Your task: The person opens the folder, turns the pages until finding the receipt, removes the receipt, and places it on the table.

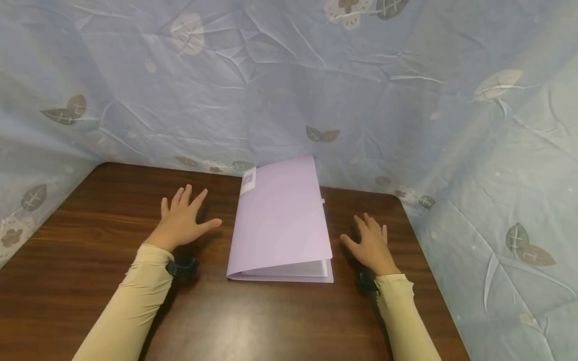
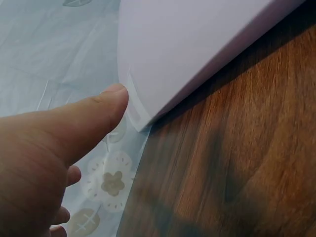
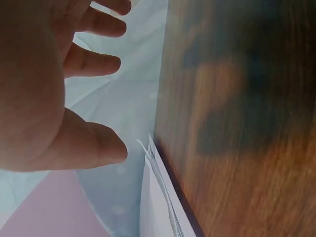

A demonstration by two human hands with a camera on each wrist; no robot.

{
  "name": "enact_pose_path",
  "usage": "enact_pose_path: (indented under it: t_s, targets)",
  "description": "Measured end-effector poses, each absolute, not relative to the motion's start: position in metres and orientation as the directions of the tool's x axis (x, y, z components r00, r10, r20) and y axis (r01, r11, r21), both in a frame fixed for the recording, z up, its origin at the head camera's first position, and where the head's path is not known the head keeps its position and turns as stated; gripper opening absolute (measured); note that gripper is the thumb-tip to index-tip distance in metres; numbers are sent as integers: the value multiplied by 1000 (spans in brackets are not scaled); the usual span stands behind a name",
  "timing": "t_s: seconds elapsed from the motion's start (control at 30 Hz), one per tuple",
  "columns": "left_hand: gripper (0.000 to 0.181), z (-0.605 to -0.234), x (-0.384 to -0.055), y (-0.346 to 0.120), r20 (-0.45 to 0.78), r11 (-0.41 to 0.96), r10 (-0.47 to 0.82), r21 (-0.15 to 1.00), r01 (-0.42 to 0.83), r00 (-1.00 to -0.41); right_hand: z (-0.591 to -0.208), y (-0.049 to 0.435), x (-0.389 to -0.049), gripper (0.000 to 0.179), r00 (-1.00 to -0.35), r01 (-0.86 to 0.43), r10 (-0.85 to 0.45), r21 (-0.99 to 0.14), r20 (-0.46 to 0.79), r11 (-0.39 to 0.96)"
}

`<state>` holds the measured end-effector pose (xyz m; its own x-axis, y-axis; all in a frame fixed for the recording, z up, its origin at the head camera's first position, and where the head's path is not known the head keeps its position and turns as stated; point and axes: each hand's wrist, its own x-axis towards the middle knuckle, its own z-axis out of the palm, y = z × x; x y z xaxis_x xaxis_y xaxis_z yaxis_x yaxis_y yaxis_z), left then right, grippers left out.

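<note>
Lilac folder [image 1: 280, 220] found on counter [image 1: 90, 220], centre of frame

We located the folder in the middle of the head view, lying on the dark wood-grain counter. Its cover bowed up toward the right, and at the lower edge we saw white sheets [image 1: 289, 269] inside. We noted a white label [image 1: 248, 181] at its upper left corner and a small pale tab [image 1: 323, 201] on its right edge.

We recorded the left hand [image 1: 182, 220] left of centre, near the folder but apart from it. Its fingers [image 1: 185, 194] were spread, with the thumb pointing toward the folder, and they held nothing. We recorded the right hand [image 1: 371, 243] right of centre, just beside the folder's right edge, its fingers likewise apart and without a grip. Both hands cast shadows on the counter.

We observed a dark band [image 1: 182, 268] at the left wrist and pale yellow sleeves [image 1: 131, 306] on both arms. Pale blue cloth [image 1: 271, 100], printed with leaves and flowers, hung across the top and down both sides of the frame. We could not tell whether the folder's far edge touched it.
</note>
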<state>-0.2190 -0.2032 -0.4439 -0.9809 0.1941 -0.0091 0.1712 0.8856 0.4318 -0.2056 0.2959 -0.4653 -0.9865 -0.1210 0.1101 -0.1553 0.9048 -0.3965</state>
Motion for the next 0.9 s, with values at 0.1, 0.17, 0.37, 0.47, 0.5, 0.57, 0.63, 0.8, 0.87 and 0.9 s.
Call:
enact_pose_path:
  t_s: [0.1, 0.17, 0.37, 0.47, 0.5, 0.57, 0.63, 0.8, 0.87, 0.9]
  targets:
    - [102, -443, -219, -199, -7, 882, 203, 435, 180, -979, -466, 294, -206, 79, -985, -172, -142, -397, 103, 901]
    - [101, -443, -219, -195, -3, 880, 214, 435, 191, -977, -466, 293, -206, 78, -983, -181, -158, -405, 90, 896]
    - [97, -440, -220, -181, 39, 858, 269, 443, 258, -962, -463, 288, -206, 74, -973, -223, -223, -443, 53, 869]
    - [94, -440, -219, -170, 63, 839, 319, 446, 312, -946, -462, 285, -209, 69, -961, -259, -274, -459, 35, 850]
    - [93, -440, -219, -165, 73, 829, 341, 447, 336, -937, -462, 284, -210, 67, -958, -265, -287, -467, 26, 843]
    - [93, -441, -217, -155, 92, 805, 394, 445, 391, -915, -463, 281, -213, 62, -951, -276, -308, -480, 11, 833]
    - [93, -440, -215, -143, 111, 779, 449, 438, 449, -886, -463, 277, -216, 58, -947, -282, -320, -488, 4, 826]
    - [91, -435, -205, -118, 151, 713, 550, 428, 556, -822, -464, 266, -220, 52, -941, -302, -338, -491, 15, 817]
    - [90, -433, -201, -108, 161, 692, 581, 418, 588, -798, -465, 262, -220, 50, -935, -314, -354, -498, 16, 808]
    - [90, -432, -199, -103, 159, 686, 592, 414, 598, -790, -466, 260, -219, 51, -929, -328, -370, -502, 18, 800]
